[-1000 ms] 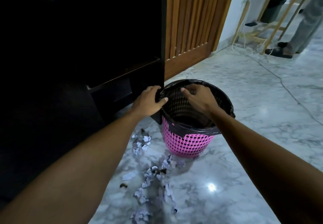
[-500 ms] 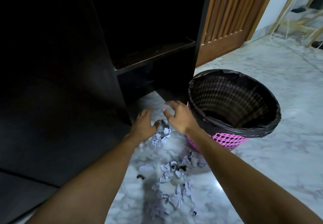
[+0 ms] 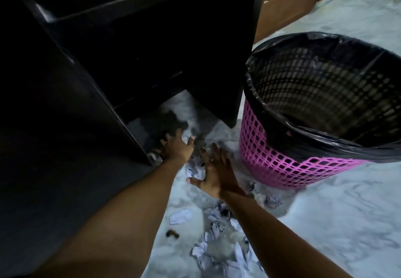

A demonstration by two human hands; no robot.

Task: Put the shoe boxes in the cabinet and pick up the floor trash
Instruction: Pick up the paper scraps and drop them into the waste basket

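Crumpled white paper scraps (image 3: 217, 240) lie scattered over the marble floor in front of me. My left hand (image 3: 176, 147) is spread open, low over the floor at the foot of the dark cabinet (image 3: 97, 71). My right hand (image 3: 213, 172) is also flat and open just to its right, above a few paper bits (image 3: 193, 170). Neither hand holds anything. A pink mesh bin (image 3: 273, 160) with a black liner stands to the right of the hands, tilted toward me. No shoe boxes are visible.
The cabinet's dark shelves and side panel fill the upper left. A wooden slatted door (image 3: 290, 0) stands behind the bin. A small brown scrap (image 3: 172, 234) lies on the floor between my forearms. Pale marble floor (image 3: 347, 223) extends to the right.
Both hands left the bin's rim, dropped to the floor by the cabinet's foot and spread flat over the paper scraps. The view has tipped down and closer.
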